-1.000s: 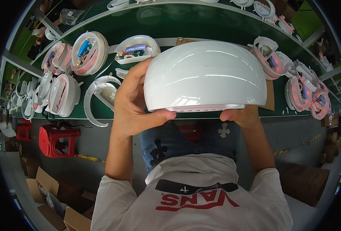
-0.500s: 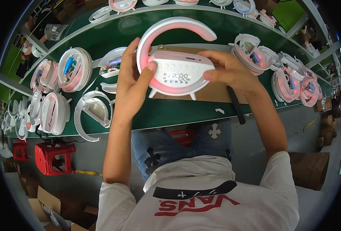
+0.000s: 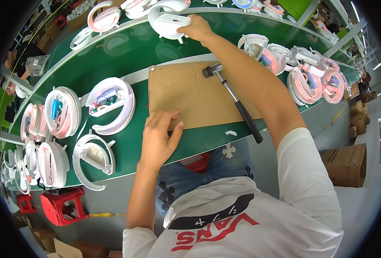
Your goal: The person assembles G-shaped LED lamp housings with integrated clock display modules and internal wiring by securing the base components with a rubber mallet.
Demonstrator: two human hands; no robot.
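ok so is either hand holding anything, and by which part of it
The right hand holds a white C-shaped lamp by the right end of its base; the left hand holds nothing.

Hands point(image 3: 161, 136) point(image 3: 197, 29) apart, right arm point(image 3: 246, 71) outstretched

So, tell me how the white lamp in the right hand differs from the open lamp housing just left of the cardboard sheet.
The white lamp is gripped by the right hand, whereas the open lamp housing lies on the green bench, untouched. The white lamp shows a closed body, while the open lamp housing bares a bluish cylinder among its inner parts. Both are mostly white and have a curved arm.
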